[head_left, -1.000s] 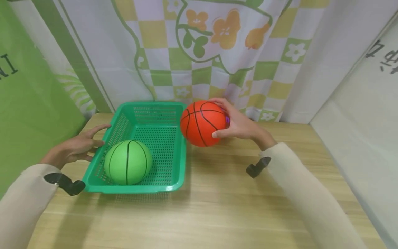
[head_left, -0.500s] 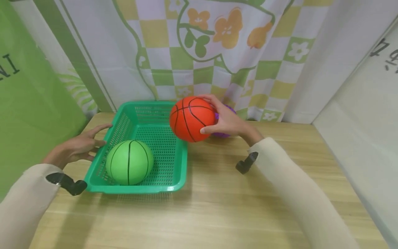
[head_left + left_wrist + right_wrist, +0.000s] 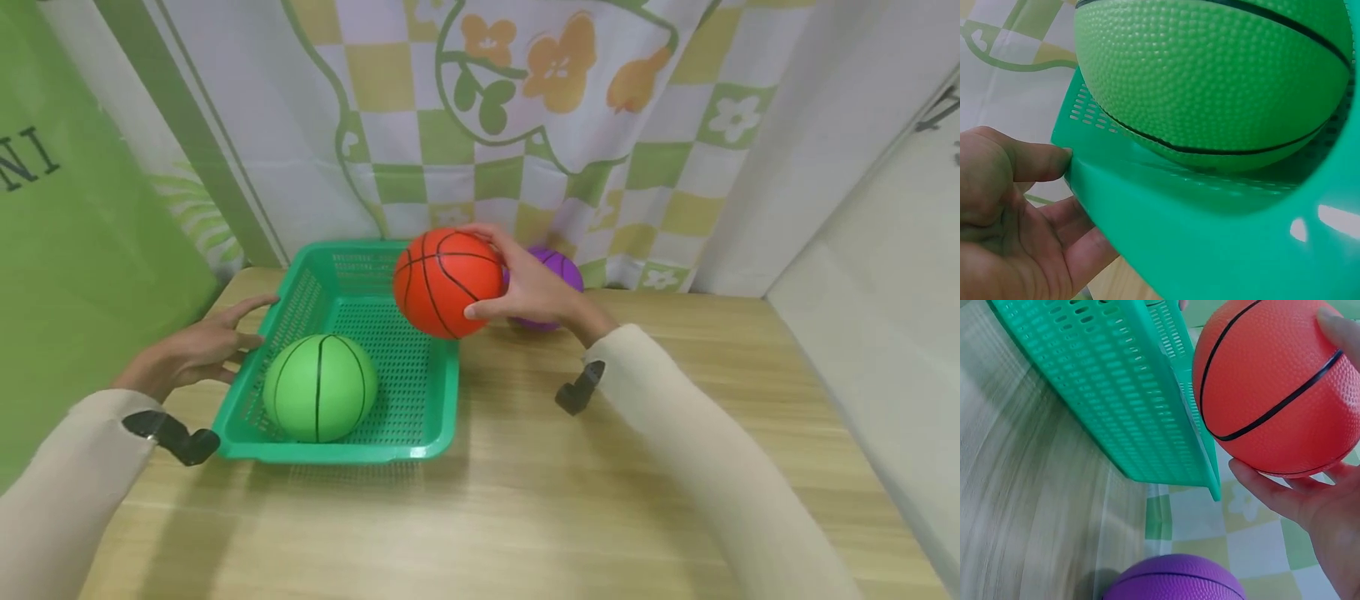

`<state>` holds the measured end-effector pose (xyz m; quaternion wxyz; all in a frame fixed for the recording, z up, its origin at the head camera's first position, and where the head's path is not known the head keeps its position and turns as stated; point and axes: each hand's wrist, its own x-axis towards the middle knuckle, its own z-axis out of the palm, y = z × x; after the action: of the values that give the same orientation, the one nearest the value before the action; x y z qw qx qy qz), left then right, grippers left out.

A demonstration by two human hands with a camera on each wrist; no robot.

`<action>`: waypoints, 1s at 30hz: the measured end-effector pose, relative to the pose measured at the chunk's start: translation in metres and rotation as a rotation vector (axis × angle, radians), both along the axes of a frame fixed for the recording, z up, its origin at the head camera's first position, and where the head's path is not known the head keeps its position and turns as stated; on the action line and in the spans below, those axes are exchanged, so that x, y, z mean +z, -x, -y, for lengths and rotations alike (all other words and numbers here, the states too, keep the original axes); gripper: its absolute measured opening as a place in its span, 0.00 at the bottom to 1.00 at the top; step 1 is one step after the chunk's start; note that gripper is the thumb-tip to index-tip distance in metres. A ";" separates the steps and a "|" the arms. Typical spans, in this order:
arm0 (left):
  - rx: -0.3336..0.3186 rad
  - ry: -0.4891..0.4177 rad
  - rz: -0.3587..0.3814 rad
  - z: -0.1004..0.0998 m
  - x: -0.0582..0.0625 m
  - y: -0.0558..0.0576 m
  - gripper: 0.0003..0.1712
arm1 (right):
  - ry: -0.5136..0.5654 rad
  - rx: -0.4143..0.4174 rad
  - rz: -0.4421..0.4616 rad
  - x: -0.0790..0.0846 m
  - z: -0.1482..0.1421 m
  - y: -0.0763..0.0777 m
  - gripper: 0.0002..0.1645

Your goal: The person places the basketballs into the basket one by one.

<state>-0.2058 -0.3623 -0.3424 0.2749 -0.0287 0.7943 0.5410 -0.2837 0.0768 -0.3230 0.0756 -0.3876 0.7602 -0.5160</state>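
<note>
Head view: the left hand (image 3: 198, 348), fingers loosely spread, only touches the green basket (image 3: 330, 452), so a bump might slide it. Inside, right of that hand, lies the green basketball (image 3: 321, 388); the red basketball (image 3: 448, 283), gripped by the right hand (image 3: 532, 287), could clip the basket if carried low. Knuckles might nudge the purple basketball (image 3: 566, 271) behind.

Balls, three: red ball (image 3: 446, 283), green ball (image 3: 320, 389), purple ball (image 3: 562, 268). Hands, two: left hand (image 3: 202, 346), right hand (image 3: 531, 287). One basket (image 3: 341, 454); one table (image 3: 540, 500).
</note>
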 end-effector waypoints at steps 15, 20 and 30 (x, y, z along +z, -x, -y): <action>0.016 0.025 0.011 -0.002 0.001 0.002 0.45 | -0.020 0.002 -0.090 -0.007 0.038 0.010 0.58; 0.020 0.021 0.014 -0.002 0.002 0.001 0.44 | -0.059 0.006 -0.173 -0.010 0.052 0.015 0.59; 0.020 -0.004 0.022 -0.001 0.002 0.002 0.45 | -0.162 0.007 -0.162 -0.019 0.076 0.024 0.60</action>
<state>-0.2080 -0.3618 -0.3407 0.2783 -0.0418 0.7899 0.5449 -0.3082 0.0012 -0.3415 0.0469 -0.4233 0.8016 -0.4196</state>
